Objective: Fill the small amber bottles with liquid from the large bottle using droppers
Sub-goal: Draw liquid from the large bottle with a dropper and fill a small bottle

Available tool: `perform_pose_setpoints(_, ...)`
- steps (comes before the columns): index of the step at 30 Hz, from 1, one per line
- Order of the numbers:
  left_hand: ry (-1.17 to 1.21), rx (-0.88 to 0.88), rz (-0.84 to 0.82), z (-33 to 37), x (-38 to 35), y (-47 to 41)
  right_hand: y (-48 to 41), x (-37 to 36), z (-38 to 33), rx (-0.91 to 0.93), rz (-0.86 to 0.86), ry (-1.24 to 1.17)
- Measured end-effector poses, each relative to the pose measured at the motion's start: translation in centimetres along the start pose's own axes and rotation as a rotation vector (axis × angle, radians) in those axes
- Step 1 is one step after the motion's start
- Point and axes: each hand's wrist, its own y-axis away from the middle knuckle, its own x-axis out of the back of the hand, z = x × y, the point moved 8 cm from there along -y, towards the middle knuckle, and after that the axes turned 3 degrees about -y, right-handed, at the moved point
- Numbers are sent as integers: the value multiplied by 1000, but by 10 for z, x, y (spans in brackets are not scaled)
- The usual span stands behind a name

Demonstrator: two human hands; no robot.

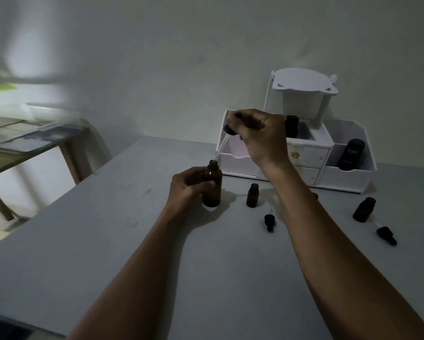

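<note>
Right of the large bottle (214, 197) and nearer, a loose dropper (270, 222) lies on the grey table (108, 241), a second loose dropper (386, 235) much further right. Just right of the large bottle stands a small amber bottle (252, 195); another small bottle (364, 209) sits far right. The left hand (187, 190) grips the large bottle upright. The right hand (260, 136) pinches a third dropper (221, 148) above it, tip at the mouth. A white organizer (341, 177) stands behind

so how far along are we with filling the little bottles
Early. Done: the middle small bottle and right small bottle stand uncapped, two loose droppers lying beside them. In hand: the left hand grips the large bottle while the right hand pinches a dropper with its tip at that bottle's mouth. Left: filling and capping; the dark glass hides any liquid.
</note>
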Motion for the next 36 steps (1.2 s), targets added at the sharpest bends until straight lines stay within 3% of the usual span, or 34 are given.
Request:
perform_pose_setpoints(5, -7, 10, -9, 0, -1, 0, 3, -13, 5, 26, -61, 57)
perform_pose_setpoints(18, -46, -6, -11, 1, 0, -2, 19, -42, 50, -136, -248, 177)
perform_pose_setpoints(36, -29, 8, 2, -1, 1, -2, 19, -41, 41, -101, -150, 183)
